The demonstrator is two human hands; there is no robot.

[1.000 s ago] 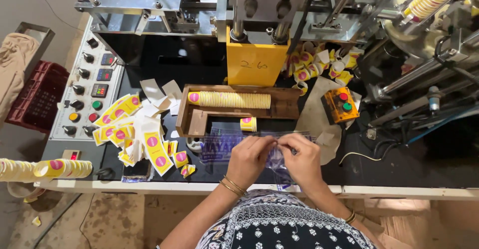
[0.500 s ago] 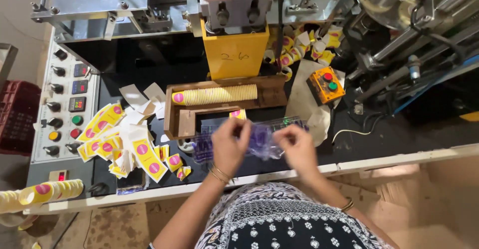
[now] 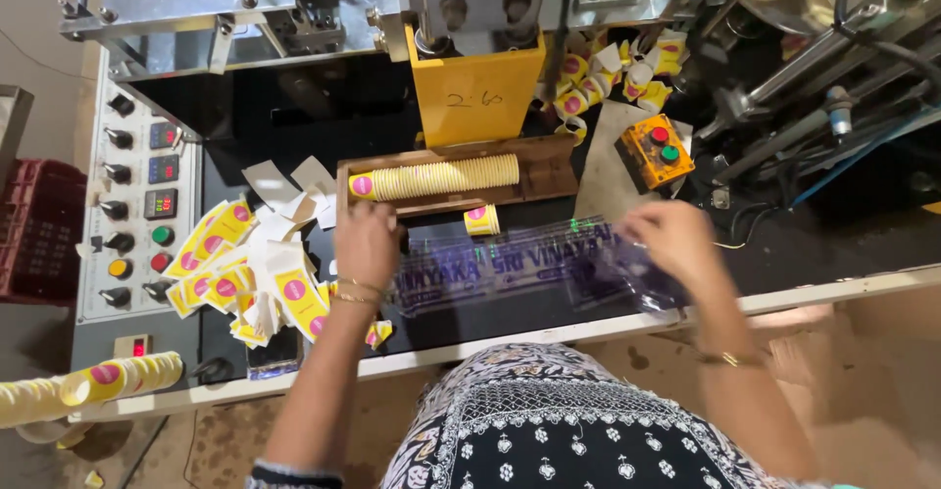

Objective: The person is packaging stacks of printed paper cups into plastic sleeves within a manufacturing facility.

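Note:
My left hand [image 3: 367, 244] rests at the left end of the wooden tray [image 3: 549, 171], right below the long stack of yellow paper cups [image 3: 441, 176] lying in it. My right hand [image 3: 667, 239] grips the right end of a clear plastic sleeve with purple print [image 3: 510, 266], which stretches flat across the black bench between both hands. Whether the left hand also pinches the sleeve's left end is hidden by the hand. A single small yellow cup [image 3: 481, 220] stands just in front of the tray.
Flat yellow cup blanks with pink dots [image 3: 235, 273] pile up at the left, beside a control panel with knobs and buttons [image 3: 137, 205]. A yellow machine block [image 3: 475, 92], loose cups [image 3: 608, 68], an orange button box [image 3: 657, 151] and another cup stack [image 3: 88, 386] surround the bench.
My hands were close together on the sleeve; they have spread far apart. The left went to the tray's left end, the right pulled the sleeve rightward.

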